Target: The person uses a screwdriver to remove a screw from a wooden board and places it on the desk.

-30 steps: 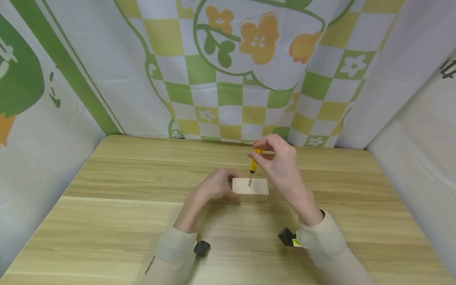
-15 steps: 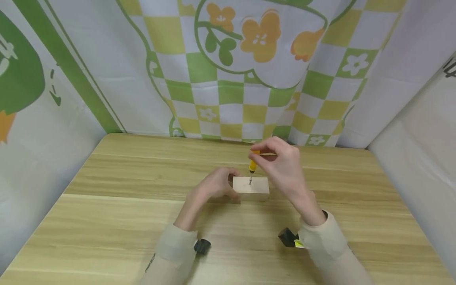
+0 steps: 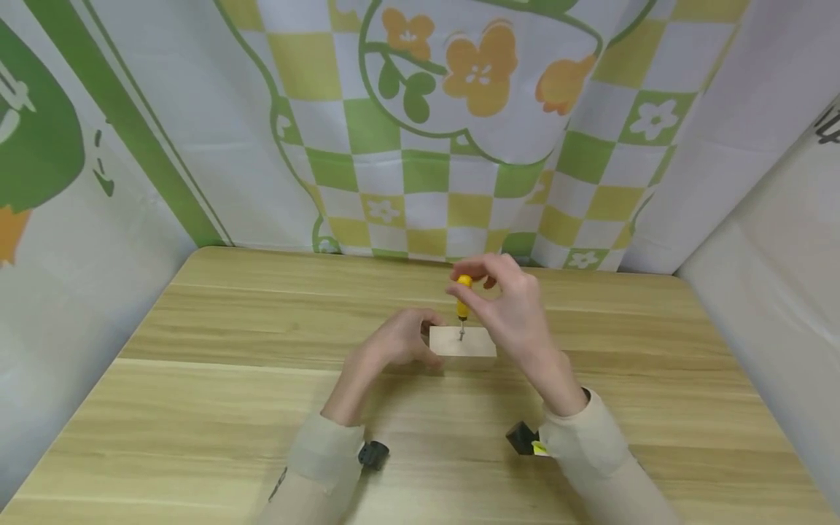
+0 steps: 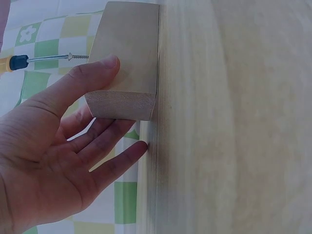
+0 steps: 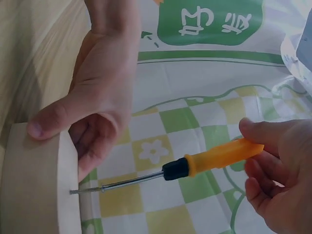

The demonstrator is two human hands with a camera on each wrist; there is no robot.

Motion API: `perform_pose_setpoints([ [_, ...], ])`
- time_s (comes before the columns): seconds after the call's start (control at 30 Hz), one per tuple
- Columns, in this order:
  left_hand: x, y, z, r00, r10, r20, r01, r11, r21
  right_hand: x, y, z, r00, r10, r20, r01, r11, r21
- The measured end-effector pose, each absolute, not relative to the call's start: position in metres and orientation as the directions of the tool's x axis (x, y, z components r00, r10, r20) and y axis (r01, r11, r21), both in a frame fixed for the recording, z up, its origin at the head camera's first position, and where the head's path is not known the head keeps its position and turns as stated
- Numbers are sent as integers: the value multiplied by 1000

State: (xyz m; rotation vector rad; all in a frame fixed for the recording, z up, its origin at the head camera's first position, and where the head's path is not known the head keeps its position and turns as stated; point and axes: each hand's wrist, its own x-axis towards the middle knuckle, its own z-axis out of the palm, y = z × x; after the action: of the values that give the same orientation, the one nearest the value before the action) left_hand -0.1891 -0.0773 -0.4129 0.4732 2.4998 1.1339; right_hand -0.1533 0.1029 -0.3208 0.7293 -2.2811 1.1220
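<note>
A pale wooden block (image 3: 475,343) lies on the table, a screw (image 4: 78,56) standing in its top face with part of the thread showing. My left hand (image 3: 397,339) grips the block's left end, thumb on the near side and fingers behind. Above the block, my right hand (image 3: 508,302) pinches the yellow handle of a screwdriver (image 5: 219,157) between thumb and fingers. The screwdriver's shaft points down, its tip at the screw head. In the right wrist view the thumb lies along the handle's end, with the other fingers curled below.
The wood-grain table (image 3: 230,423) extends to both sides. A curtain (image 3: 420,175) with green and yellow checks hangs behind its far edge. White printed sheets (image 3: 98,292) close off the left and right. Each wrist carries a small black camera (image 3: 374,456).
My right hand has shifted slightly left and turned about the screwdriver handle, which now stands more upright. The left hand and the block stay nearly still.
</note>
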Motion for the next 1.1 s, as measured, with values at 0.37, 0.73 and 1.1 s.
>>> perform_pose_setpoints([
  [0.37,-190,-76,-413,-881,447,-157,172,610,773,-156,111,-320,-738,-192,647,-638,511,-576],
  [0.73,-189,-78,-411,-884,433,-176,133,594,793,-155,112,-317,-759,-323,566,-650,439,-620],
  [1.1,-187,-77,-412,-882,432,-186,125,596,793,-157,111,-324,-701,-254,666,-692,469,-550],
])
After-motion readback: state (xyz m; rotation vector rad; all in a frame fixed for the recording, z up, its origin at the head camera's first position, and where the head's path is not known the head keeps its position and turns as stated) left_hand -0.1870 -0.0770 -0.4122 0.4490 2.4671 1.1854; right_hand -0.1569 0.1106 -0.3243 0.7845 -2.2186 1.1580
